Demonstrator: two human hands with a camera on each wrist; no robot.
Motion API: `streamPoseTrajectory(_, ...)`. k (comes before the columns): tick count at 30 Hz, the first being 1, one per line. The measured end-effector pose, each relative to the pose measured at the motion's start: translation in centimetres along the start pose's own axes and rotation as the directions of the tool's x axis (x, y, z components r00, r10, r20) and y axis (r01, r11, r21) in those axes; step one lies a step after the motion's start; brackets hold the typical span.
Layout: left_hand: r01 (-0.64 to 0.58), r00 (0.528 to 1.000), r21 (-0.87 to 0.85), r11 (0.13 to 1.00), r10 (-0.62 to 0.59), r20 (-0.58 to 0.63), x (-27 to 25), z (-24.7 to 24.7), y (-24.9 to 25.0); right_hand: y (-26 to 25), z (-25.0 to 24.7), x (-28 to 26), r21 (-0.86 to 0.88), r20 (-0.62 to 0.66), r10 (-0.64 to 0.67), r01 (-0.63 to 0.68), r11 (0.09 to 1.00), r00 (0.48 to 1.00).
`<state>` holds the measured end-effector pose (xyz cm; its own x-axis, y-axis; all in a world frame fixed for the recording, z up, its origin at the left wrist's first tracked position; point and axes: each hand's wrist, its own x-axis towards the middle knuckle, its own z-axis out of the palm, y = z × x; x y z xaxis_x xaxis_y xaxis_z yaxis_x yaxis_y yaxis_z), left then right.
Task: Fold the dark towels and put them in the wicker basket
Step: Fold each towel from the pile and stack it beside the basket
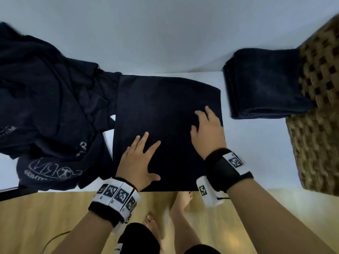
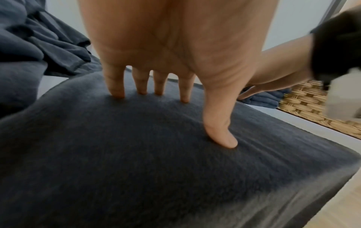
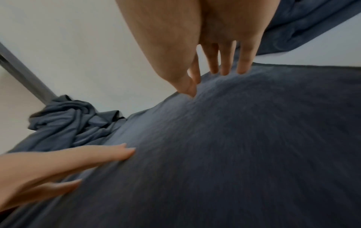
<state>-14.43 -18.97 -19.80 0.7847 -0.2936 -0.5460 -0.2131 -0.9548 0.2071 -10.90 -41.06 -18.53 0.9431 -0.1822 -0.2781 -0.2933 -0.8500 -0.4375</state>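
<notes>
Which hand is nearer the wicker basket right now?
Right. The right hand rests flat on the spread towel near its right edge, the side toward the wicker basket. The left hand presses the towel's near left part, farther away.

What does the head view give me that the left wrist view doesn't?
Only the head view shows the printed lettering on the crumpled dark clothes, the whole stack of folded towels against the wicker basket, and the wooden floor with bare feet. Only the left wrist view shows the left hand's fingertips denting the towel. Both show the left hand and right hand flat on it.
</notes>
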Motion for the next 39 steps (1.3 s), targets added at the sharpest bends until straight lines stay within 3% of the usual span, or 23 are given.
streamPoseTrajectory(3,0.037,0.998,-0.020,0.999,-0.038,-0.050,0.1,-0.4,0.6,-0.1,-0.8,3.9,-0.040,-0.071,0.176,-0.179,0.983,0.982)
streamPoseTrajectory(6,0.095,0.973,-0.077,0.992,-0.109,-0.203,2.3,-2.1,1.2,-0.9,-1.3,6.7,-0.103,-0.040,0.368,-0.371,0.923,0.929)
streamPoseTrajectory(9,0.099,0.957,-0.096,0.990,-0.121,-0.265,6.2,-4.6,1.4,-1.8,-1.6,8.6,-0.142,-0.022,0.400,-0.399,0.906,0.916)
streamPoseTrajectory(12,0.121,0.988,-0.014,0.993,-0.122,-0.098,9.5,-6.6,0.9,-1.9,-1.8,10.0,0.002,-0.026,0.362,-0.362,0.932,0.932)
streamPoseTrajectory(15,0.169,0.981,-0.042,0.985,-0.164,0.104,10.9,-7.7,0.4,-1.5,-2.2,10.8,0.331,-0.067,0.332,-0.293,0.897,0.941)
streamPoseTrajectory(18,0.182,0.975,-0.056,0.982,-0.173,0.141,11.1,-7.9,0.3,-1.2,-3.3,11.0,0.523,-0.064,0.332,-0.252,0.815,0.941)
streamPoseTrajectory(21,0.197,0.971,-0.070,0.978,-0.185,0.151,11.1,-8.0,0.6,-1.0,-4.3,10.7,0.610,-0.143,0.311,-0.164,0.775,0.940)
streamPoseTrajectory(24,0.206,0.968,-0.065,0.976,-0.194,0.162,11.1,-8.1,0.8,-0.7,-4.2,10.3,0.465,-0.232,0.266,-0.134,0.875,0.936)
streamPoseTrajectory(26,0.208,0.967,-0.068,0.976,-0.194,0.165,11.1,-8.2,0.8,-0.6,-3.7,9.7,0.273,-0.221,0.208,-0.144,0.951,0.953)
streamPoseTrajectory(28,0.207,0.968,-0.068,0.976,-0.194,0.162,11.1,-8.2,0.7,-0.9,-3.0,9.1,0.145,-0.206,0.093,-0.064,0.987,0.974)
streamPoseTrajectory(31,0.195,0.970,-0.063,0.979,-0.183,0.158,11.2,-8.2,0.6,-1.0,-1.5,7.9,0.006,0.028,-0.083,0.082,0.997,0.996)
streamPoseTrajectory(33,0.174,0.971,-0.033,0.984,-0.166,0.169,11.2,-8.4,0.3,-0.6,-0.5,7.3,-0.136,0.203,-0.065,0.094,0.986,0.977)
streamPoseTrajectory(39,0.107,0.983,0.038,0.994,-0.111,0.145,11.5,-8.0,-1.4,0.3,-0.9,9.0,-0.160,0.286,-0.030,0.078,0.984,0.958)
